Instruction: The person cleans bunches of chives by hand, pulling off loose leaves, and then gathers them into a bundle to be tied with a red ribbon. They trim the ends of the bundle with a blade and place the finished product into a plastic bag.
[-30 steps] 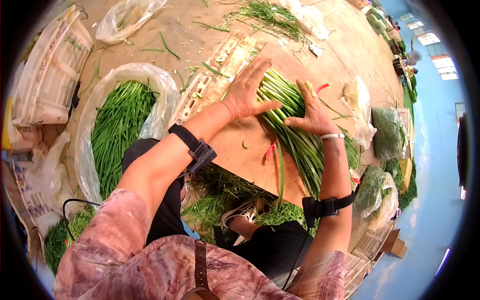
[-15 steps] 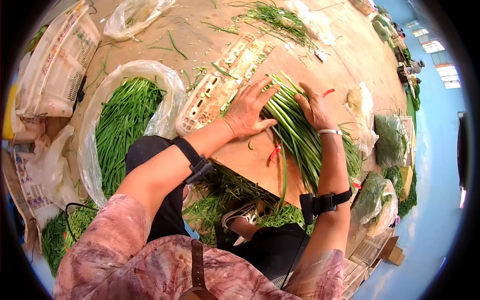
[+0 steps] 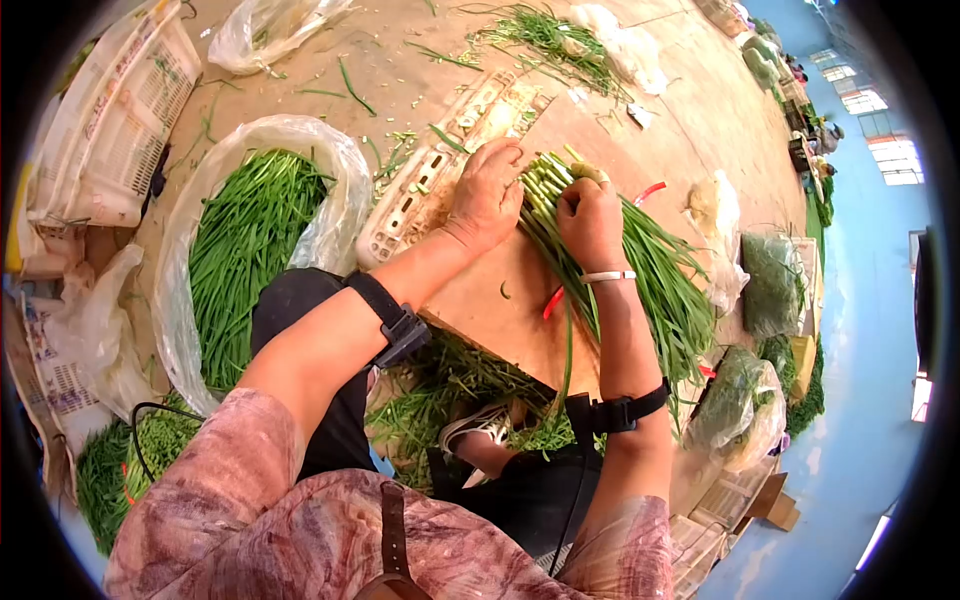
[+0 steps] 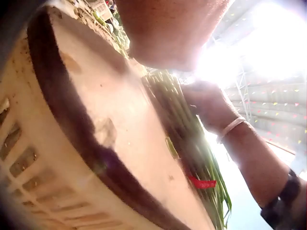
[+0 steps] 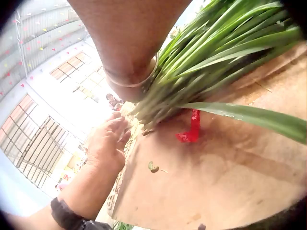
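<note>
A thick bundle of garlic chives (image 3: 655,255) lies slantwise on a brown board (image 3: 500,310), pale cut ends facing away and green leaves trailing toward the near right. Curled over the stems near the cut ends, my right hand (image 3: 592,228) grips them from above. On the bundle's left side, my left hand (image 3: 487,195) has its loosely bent fingers right at the stem ends; the right wrist view also shows that left hand (image 5: 106,148) beside them. A red strip (image 5: 192,128) pokes out from under the bundle, and one loose leaf (image 5: 249,120) hangs off it.
An upturned plastic crate (image 3: 400,200) supports the board's left side. To the left stands a clear plastic bag (image 3: 350,165) full of chives. Trimmings (image 3: 450,380) cover the floor below, and bagged greens (image 3: 772,285) stand to the right.
My right hand has moved left from the bundle's right side onto its stems, fingers now curled. My left hand has drawn its spread fingers and thumb together beside the stem ends.
</note>
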The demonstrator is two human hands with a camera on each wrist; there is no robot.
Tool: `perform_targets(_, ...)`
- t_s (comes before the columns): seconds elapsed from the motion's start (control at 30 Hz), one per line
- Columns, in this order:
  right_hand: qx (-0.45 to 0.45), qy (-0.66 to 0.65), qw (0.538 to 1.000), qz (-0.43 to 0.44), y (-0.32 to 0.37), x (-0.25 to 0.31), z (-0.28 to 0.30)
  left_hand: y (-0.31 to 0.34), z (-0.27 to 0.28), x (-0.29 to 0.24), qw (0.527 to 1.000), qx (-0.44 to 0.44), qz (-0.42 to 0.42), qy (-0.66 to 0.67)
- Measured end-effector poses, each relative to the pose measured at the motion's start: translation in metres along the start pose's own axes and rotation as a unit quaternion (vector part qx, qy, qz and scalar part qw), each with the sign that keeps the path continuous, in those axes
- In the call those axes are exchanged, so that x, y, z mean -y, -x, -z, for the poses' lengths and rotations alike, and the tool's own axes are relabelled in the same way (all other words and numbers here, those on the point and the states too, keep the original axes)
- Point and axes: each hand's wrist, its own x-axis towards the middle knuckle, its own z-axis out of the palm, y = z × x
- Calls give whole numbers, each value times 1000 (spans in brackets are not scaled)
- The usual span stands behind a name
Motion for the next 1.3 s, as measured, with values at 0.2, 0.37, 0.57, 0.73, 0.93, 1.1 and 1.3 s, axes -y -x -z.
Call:
perform_targets(0.2,-25,-477,849,-224,2,-11,15,-3,-2,-10,999,-14,28,37)
perform_targets(0.37,-68,-531,828,-168,6,-15,11,-5,3,-35,993,75,-87,-8)
perform_targets(0.57,-131,-543,814,-158,4,-13,38,3,-5,-27,954,194,-181,-142)
perform_targets(0.73,-259,-562,775,-130,16,-2,135,2,-6,-21,949,206,-194,-136)
perform_targets(0.93,-285,-367,860,-214,118,-45,295,4,-8,-16,950,211,-185,-137)
perform_targets(1.1,34,274,892,-357,201,-80,336,-5,-5,-22,977,147,-153,-24)
perform_targets(1.3,93,60,962,-251,130,16,193,-50,-15,21,960,21,167,222)
